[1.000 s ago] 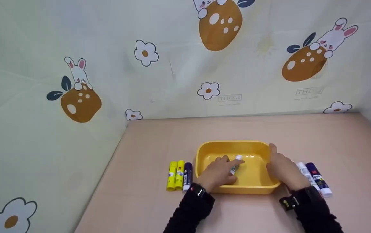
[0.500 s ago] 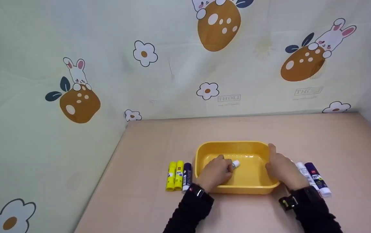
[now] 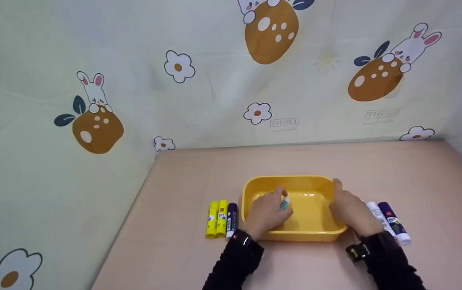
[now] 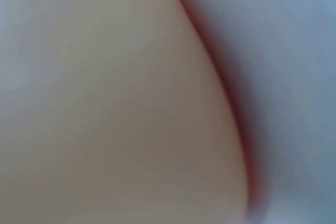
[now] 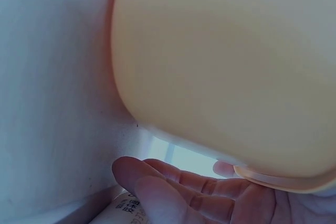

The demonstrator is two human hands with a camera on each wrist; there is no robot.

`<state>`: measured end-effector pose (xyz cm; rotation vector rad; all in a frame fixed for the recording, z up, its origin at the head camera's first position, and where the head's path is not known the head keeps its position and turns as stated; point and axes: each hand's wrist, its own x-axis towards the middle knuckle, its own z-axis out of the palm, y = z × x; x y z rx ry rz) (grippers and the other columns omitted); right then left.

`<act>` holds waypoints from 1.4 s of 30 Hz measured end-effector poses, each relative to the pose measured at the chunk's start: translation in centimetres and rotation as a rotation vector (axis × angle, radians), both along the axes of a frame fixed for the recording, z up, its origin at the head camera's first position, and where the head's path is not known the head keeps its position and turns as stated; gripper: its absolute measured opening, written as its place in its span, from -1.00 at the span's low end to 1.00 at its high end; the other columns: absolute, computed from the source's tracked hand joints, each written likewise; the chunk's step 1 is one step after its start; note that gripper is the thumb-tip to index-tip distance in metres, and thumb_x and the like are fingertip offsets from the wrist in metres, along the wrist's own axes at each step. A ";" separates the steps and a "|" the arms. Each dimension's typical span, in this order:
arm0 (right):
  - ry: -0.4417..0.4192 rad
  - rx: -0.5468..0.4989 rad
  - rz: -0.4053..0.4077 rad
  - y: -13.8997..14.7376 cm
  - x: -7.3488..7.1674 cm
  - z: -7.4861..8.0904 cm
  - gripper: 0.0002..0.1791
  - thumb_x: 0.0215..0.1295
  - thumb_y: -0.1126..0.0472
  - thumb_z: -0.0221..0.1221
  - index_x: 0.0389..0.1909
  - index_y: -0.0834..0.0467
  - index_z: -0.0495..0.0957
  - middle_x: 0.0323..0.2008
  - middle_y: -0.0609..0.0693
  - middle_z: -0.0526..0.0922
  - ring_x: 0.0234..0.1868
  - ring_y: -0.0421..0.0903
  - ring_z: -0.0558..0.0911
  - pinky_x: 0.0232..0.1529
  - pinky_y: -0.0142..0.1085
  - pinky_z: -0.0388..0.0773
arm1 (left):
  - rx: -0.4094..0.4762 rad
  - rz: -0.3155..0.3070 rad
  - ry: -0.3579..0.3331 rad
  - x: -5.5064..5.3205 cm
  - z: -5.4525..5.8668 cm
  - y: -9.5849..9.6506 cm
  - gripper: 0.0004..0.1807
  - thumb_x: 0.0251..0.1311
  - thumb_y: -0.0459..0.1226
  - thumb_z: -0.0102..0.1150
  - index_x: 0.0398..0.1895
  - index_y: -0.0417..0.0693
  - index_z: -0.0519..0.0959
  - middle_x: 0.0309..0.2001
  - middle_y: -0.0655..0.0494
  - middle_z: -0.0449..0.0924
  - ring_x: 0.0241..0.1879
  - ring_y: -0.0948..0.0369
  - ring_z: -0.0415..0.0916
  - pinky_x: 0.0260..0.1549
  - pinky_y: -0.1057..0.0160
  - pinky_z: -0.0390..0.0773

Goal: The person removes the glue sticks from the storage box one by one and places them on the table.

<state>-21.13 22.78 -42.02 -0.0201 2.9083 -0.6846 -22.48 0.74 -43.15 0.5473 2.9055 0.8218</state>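
Observation:
A yellow plastic tray point(image 3: 313, 209) sits on the table. My left hand point(image 3: 265, 211) reaches over its front left side, holding a small glue stick point(image 3: 284, 203) with a white end and a teal label between thumb and fingers; part of the stick is hidden. At the right wall my right hand point(image 3: 351, 211) grips the tray, thumb inside and the other fingers outside. The right wrist view shows those fingers point(image 5: 178, 187) under the rim, close to a white glue stick point(image 5: 121, 211). Only the tray's outer wall point(image 4: 115, 103) fills the left wrist view, blurred.
Left of the tray lie two yellow glue sticks point(image 3: 217, 219) and a dark purple one point(image 3: 232, 219). A white glue stick point(image 3: 380, 213) and a purple one point(image 3: 394, 223) lie right of it, partly behind my right hand. A printed cloth wall point(image 3: 214, 96) borders the table.
Within the tray, my left hand has drawn the small glue stick leftward, its fingers shifting around it. My right hand keeps its grip on the tray wall.

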 end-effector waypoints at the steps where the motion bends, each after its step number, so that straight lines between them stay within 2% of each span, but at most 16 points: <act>1: -0.003 -0.003 -0.003 0.0 0.0 0.0 -0.23 0.19 0.35 -0.08 0.36 0.39 -0.23 -0.26 0.31 0.53 -0.46 0.01 0.50 -0.44 -0.22 0.47 | 0.010 0.001 0.010 0.0 0.1 -0.1 -0.62 0.12 -0.05 0.07 0.03 0.17 0.39 -0.50 0.22 0.39 -0.52 0.28 0.34 -0.53 0.37 0.31; 4: 0.003 -0.005 0.000 -0.1 0.0 0.0 -0.23 0.17 0.35 -0.08 0.36 0.38 -0.22 -0.28 0.29 0.53 -0.47 0.00 0.50 -0.44 -0.22 0.47 | 0.055 -0.006 0.049 0.0 0.3 -0.3 -0.55 0.16 -0.06 0.01 0.15 0.17 0.44 -0.36 0.23 0.51 -0.41 0.28 0.37 -0.38 0.32 0.37; 7: 0.018 -0.002 0.008 0.0 0.1 0.0 -0.23 0.16 0.34 -0.08 0.35 0.39 -0.21 -0.28 0.30 0.54 -0.46 0.01 0.50 -0.42 -0.17 0.48 | 0.107 -0.018 0.062 0.0 0.6 -0.7 -0.58 0.21 -0.08 -0.04 0.13 0.15 0.51 -0.13 0.25 0.60 -0.29 0.30 0.40 -0.19 0.30 0.44; 11: 0.025 0.010 0.009 0.0 0.2 0.0 -0.22 0.15 0.34 -0.07 0.35 0.41 -0.21 -0.26 0.32 0.53 -0.43 0.03 0.50 -0.39 -0.13 0.49 | 0.152 -0.022 0.002 0.1 1.3 -1.3 -0.63 0.27 -0.08 -0.11 0.04 0.10 0.58 0.02 0.24 0.58 -0.18 0.29 0.44 -0.09 0.26 0.47; 14: 0.005 0.003 0.000 -0.1 0.2 0.0 -0.21 0.16 0.34 -0.08 0.36 0.40 -0.22 -0.24 0.32 0.53 -0.42 0.03 0.50 -0.38 -0.15 0.48 | 0.148 -0.002 -0.054 0.3 2.0 -1.8 -0.59 0.32 -0.04 -0.16 0.12 0.11 0.52 0.11 0.21 0.53 0.02 0.27 0.46 0.09 0.18 0.45; 16: -0.007 -0.008 -0.005 -0.1 0.1 0.0 -0.21 0.17 0.34 -0.08 0.37 0.39 -0.23 -0.22 0.33 0.53 -0.42 0.03 0.50 -0.39 -0.17 0.48 | 0.145 0.019 -0.076 0.3 2.5 -2.2 -0.56 0.35 -0.02 -0.20 0.20 0.11 0.45 0.18 0.18 0.47 0.17 0.23 0.40 0.22 0.12 0.35; 18: -0.019 -0.017 -0.012 -0.1 0.0 -0.1 -0.22 0.18 0.34 -0.09 0.37 0.37 -0.24 -0.20 0.33 0.52 -0.41 0.03 0.51 -0.38 -0.19 0.47 | 0.139 0.036 -0.088 0.5 3.0 -2.7 -0.54 0.36 0.00 -0.23 0.25 0.12 0.40 0.23 0.16 0.43 0.23 0.21 0.35 0.28 0.08 0.28; 20: -0.029 -0.021 -0.018 -0.1 0.0 -0.1 -0.22 0.19 0.34 -0.09 0.38 0.36 -0.25 -0.18 0.34 0.51 -0.41 0.03 0.50 -0.38 -0.20 0.47 | 0.130 0.035 -0.080 0.6 3.4 -3.3 -0.54 0.37 -0.02 -0.25 0.24 0.10 0.41 0.21 0.14 0.44 0.19 0.19 0.37 0.27 0.07 0.30; 23: -0.038 -0.020 -0.023 0.0 0.1 -0.1 -0.22 0.21 0.34 -0.10 0.38 0.36 -0.26 -0.17 0.34 0.51 -0.41 0.02 0.50 -0.38 -0.20 0.47 | 0.114 0.014 -0.064 0.9 3.9 -4.1 -0.57 0.37 -0.06 -0.25 0.18 0.06 0.45 0.13 0.13 0.51 0.03 0.17 0.44 0.18 0.08 0.39; 29: -0.032 -0.015 -0.018 0.0 0.1 -0.1 -0.22 0.22 0.35 -0.09 0.38 0.37 -0.27 -0.18 0.34 0.52 -0.42 0.01 0.51 -0.40 -0.21 0.49 | 0.062 -0.018 -0.014 1.5 4.5 -5.9 -0.56 0.35 -0.17 -0.33 0.19 0.06 0.45 0.12 0.08 0.52 0.07 0.13 0.45 0.17 0.06 0.40; 32: -0.039 -0.027 -0.017 0.0 0.1 -0.1 -0.21 0.22 0.35 -0.09 0.38 0.38 -0.28 -0.17 0.35 0.52 -0.42 0.01 0.51 -0.41 -0.22 0.49 | 0.036 -0.009 -0.004 1.7 4.9 -7.0 -0.54 0.32 -0.22 -0.35 0.18 0.06 0.46 0.07 0.03 0.54 -0.06 0.14 0.47 0.06 0.07 0.46; 36: -0.019 -0.016 -0.005 0.1 0.1 -0.2 -0.22 0.23 0.34 -0.08 0.38 0.37 -0.26 -0.17 0.35 0.53 -0.40 0.02 0.51 -0.37 -0.17 0.49 | 0.033 0.022 -0.036 1.8 5.5 -8.6 -0.53 0.29 -0.22 -0.35 0.18 0.05 0.45 0.03 0.00 0.53 -0.17 0.14 0.41 0.00 0.05 0.47; 40: 0.018 0.006 0.009 0.1 0.2 -0.2 -0.24 0.23 0.31 -0.06 0.37 0.37 -0.21 -0.21 0.32 0.53 -0.40 0.03 0.50 -0.34 -0.13 0.48 | 0.028 0.066 -0.104 1.9 6.3 -10.4 -0.51 0.31 -0.23 -0.35 0.28 0.06 0.36 0.13 -0.05 0.48 -0.06 0.08 0.41 0.17 -0.04 0.38; 42: 0.018 0.003 0.010 0.1 0.1 -0.1 -0.25 0.24 0.31 -0.06 0.36 0.37 -0.20 -0.22 0.30 0.53 -0.40 0.03 0.49 -0.34 -0.14 0.47 | 0.011 0.099 -0.154 1.9 6.5 -11.3 -0.51 0.32 -0.24 -0.32 0.30 0.06 0.33 0.16 -0.06 0.46 0.00 0.05 0.43 0.19 -0.06 0.36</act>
